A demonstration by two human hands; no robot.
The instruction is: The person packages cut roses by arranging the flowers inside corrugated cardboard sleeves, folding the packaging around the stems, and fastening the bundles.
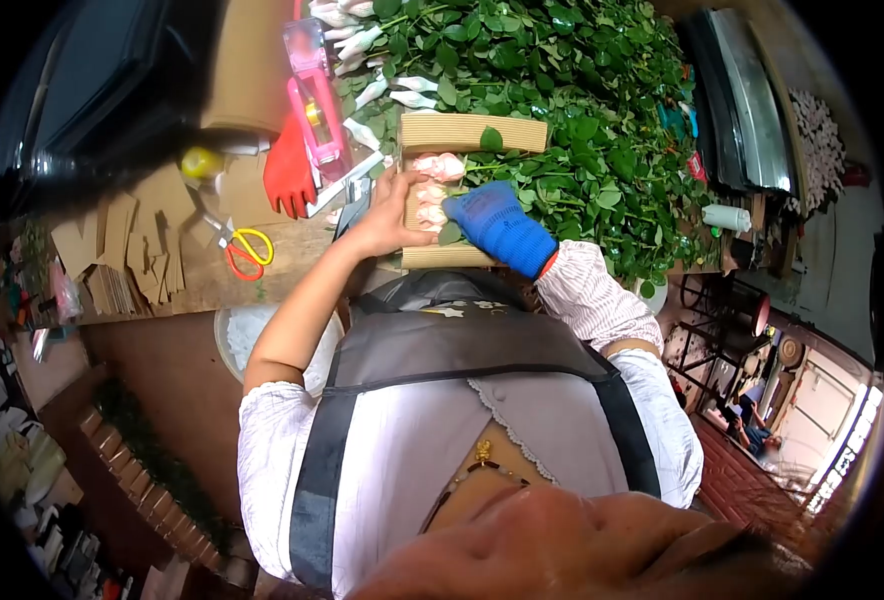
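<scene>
Several pale pink roses [432, 190] lie in a row on a sheet of corrugated cardboard [474, 134], their heads toward the left. My bare left hand [394, 215] rests at the heads' left side, fingers and thumb apart, touching the roses and the cardboard edge. From the right, my right hand [507, 228], in a blue knitted glove, reaches over the stems just behind the heads. Its fingers are curled at a rose; the stem in its grip is mostly hidden. A loose green leaf [491, 138] lies on the cardboard's upper flap.
Leafy rose stems [582, 110] cover the table's right side, with white-wrapped buds [362, 40] above. To the left are a pink tape dispenser [317, 115], a red glove [288, 170], scissors [247, 250] and cardboard pieces [147, 235]. A white bucket [237, 340] stands below the table edge.
</scene>
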